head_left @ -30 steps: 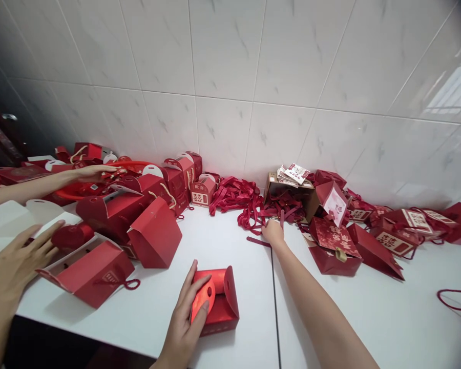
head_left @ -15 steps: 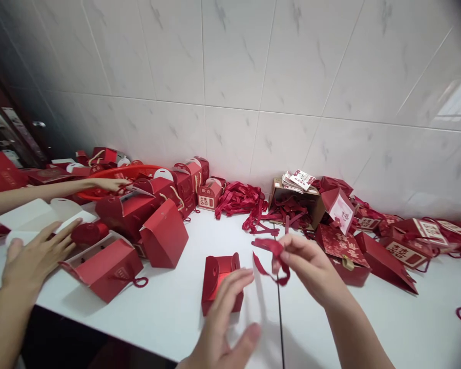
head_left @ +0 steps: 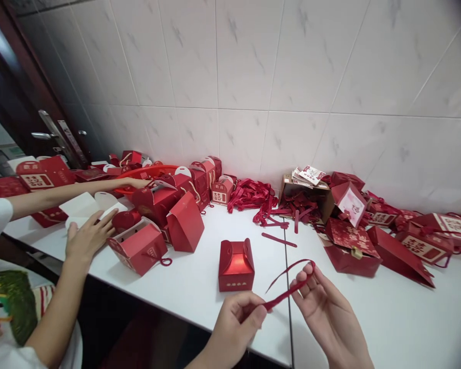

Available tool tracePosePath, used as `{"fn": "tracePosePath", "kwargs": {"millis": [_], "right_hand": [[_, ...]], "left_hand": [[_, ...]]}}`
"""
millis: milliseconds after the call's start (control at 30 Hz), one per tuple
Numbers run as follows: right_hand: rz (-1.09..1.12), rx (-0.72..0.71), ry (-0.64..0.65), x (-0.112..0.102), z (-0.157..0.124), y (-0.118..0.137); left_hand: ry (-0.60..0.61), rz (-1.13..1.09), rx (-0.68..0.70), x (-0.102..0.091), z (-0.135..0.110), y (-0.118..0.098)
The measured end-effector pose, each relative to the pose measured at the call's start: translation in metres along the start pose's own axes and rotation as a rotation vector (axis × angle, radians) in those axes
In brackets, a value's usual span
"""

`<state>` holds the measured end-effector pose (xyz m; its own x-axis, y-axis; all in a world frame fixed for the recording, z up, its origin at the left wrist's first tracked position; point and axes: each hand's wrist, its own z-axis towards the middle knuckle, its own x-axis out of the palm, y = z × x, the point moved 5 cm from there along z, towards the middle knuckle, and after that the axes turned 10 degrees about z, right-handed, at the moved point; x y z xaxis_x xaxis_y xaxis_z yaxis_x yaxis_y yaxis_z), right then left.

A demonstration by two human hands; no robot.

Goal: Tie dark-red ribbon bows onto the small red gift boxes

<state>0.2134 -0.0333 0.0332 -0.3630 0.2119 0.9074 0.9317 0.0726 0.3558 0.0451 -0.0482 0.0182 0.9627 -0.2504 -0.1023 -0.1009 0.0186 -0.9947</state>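
Observation:
A dark red ribbon (head_left: 286,293) is stretched between my two hands above the white table. My left hand (head_left: 236,325) pinches one part of it between thumb and fingers. On the other side, my right hand (head_left: 328,312) has its palm turned up, with the ribbon caught at its fingertips. From there a loose end curves back to the left. Just beyond my left hand a small red gift box (head_left: 236,266) stands upright on the table, its top flaps curved inward and gold characters on its front.
A co-worker's hand (head_left: 88,233) rests by an open white-lined box (head_left: 82,205) at left; their other arm reaches toward an orange-red basket (head_left: 165,169). Red boxes (head_left: 186,223) crowd the left. A ribbon pile (head_left: 251,195) lies by the wall, a cardboard box (head_left: 303,192) beside it.
My left hand has closed on the ribbon, which was bunched in my right hand and now stretches between both. The view has shifted left, showing more of the co-worker and the door.

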Motion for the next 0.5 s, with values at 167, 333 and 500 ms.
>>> {"fn": "tracePosePath", "kwargs": {"millis": [167, 333, 500], "right_hand": [[-0.028, -0.154, -0.033, -0.036, 0.007, 0.013], [-0.197, -0.295, -0.098, -0.061, 0.019, 0.035], [-0.240, -0.459, -0.199, -0.064, 0.014, 0.120]], "left_hand": [[-0.026, 0.356, 0.089, -0.012, -0.006, -0.005], [0.174, 0.550, 0.084, -0.052, -0.013, 0.008], [-0.327, -0.065, 0.113, -0.154, -0.020, -0.022]]}}
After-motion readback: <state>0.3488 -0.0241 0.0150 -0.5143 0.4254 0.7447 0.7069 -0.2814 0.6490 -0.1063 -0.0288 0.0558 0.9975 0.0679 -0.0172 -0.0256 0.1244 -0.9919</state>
